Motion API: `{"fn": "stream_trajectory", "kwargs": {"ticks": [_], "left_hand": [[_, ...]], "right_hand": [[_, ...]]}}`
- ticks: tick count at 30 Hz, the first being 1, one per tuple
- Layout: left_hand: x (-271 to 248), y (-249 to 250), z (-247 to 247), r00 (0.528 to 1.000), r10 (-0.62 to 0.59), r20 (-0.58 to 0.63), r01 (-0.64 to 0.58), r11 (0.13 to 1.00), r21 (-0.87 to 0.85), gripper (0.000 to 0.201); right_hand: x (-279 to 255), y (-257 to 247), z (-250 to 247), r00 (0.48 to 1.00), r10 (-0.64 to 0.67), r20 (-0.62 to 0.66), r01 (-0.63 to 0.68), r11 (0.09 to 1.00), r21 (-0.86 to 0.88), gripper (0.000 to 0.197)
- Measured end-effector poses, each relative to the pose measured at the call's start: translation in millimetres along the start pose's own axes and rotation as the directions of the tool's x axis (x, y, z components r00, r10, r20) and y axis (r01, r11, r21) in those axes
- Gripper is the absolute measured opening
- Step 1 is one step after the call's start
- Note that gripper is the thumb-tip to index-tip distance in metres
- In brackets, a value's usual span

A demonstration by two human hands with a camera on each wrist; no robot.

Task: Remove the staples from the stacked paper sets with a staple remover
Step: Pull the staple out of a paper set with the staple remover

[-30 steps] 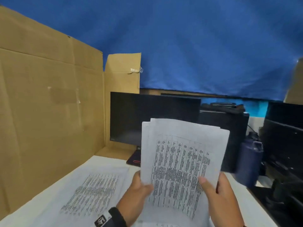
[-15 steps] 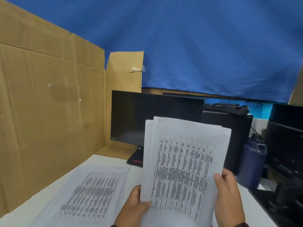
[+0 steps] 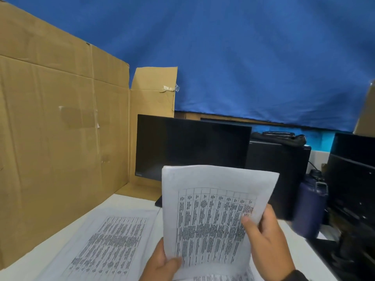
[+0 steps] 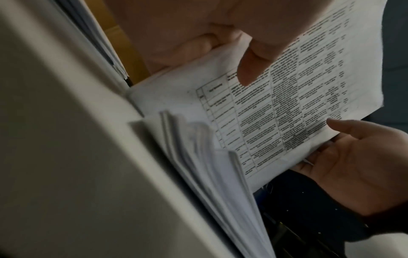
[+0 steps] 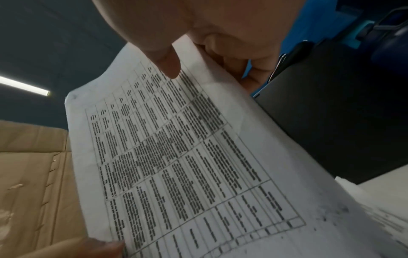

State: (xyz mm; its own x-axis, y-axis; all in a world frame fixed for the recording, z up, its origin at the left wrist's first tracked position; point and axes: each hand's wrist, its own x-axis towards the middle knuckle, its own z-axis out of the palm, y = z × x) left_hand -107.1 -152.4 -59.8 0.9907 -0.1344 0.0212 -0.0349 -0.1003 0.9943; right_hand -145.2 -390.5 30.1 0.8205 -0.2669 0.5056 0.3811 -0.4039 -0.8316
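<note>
Operator: two bare hands, no gloves, no rings visible. Left hand (image 3: pixel 162 264): wrist out of frame in head view, no sleeve or strap seen. Right hand (image 3: pixel 267 240): dark sleeve cuff (image 3: pixel 296 275) at wrist, approx. black; same cuff shows in left-wrist view. Thumbnails short, unpainted. No other markings visible.

Paper set (image 3: pixel 213 216) in my hands: thin white matt paper, printed black table, corner slightly creased.
Sheets on the table (image 3: pixel 109 242): same matt printed paper.
Table (image 3: pixel 30 266): smooth white, low sheen.
Cardboard wall (image 3: pixel 60 128): brown corrugated board, rough, creased, with clear tape scraps.
Backdrop (image 3: pixel 253 57): blue cloth, matt, softly wrinkled.
Monitor (image 3: pixel 190 147): black screen, faintly glossy.
Bottle (image 3: pixel 308 207): dark blue, smooth.
</note>
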Motion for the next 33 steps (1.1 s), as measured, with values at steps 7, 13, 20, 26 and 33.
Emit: {"fn": "stream_trajectory", "kwargs": {"ticks": [7,13,20,26,33], "left_hand": [[-6,24,0,0.946,0.193,-0.26,-0.118,0.953,0.278,0.022],[-14,86,-39,0.877,0.451,-0.167,-0.176,0.624,0.762,0.027],[-55,131,-42,0.78,0.615,0.117,-0.299,0.202,0.933,0.036],[-50,120,-52,0.554,0.788,-0.268,-0.32,0.498,0.806,0.094],[-27,85,-28,0.921,0.332,-0.201,-0.316,0.942,0.108,0.071]], "right_hand": [[11,-24,-1,0.997,0.032,0.075,-0.018,0.984,-0.175,0.061],[-6,-88,4,0.893,-0.439,0.102,0.334,0.492,-0.804,0.104],[-18,-107,49,0.737,-0.532,0.416,0.61,0.261,-0.748,0.017],[-1,-99,29,0.907,-0.344,0.242,0.392,0.482,-0.784,0.017],[13,-60,-16,0.996,-0.026,-0.089,0.017,0.994,-0.103,0.013]]}}
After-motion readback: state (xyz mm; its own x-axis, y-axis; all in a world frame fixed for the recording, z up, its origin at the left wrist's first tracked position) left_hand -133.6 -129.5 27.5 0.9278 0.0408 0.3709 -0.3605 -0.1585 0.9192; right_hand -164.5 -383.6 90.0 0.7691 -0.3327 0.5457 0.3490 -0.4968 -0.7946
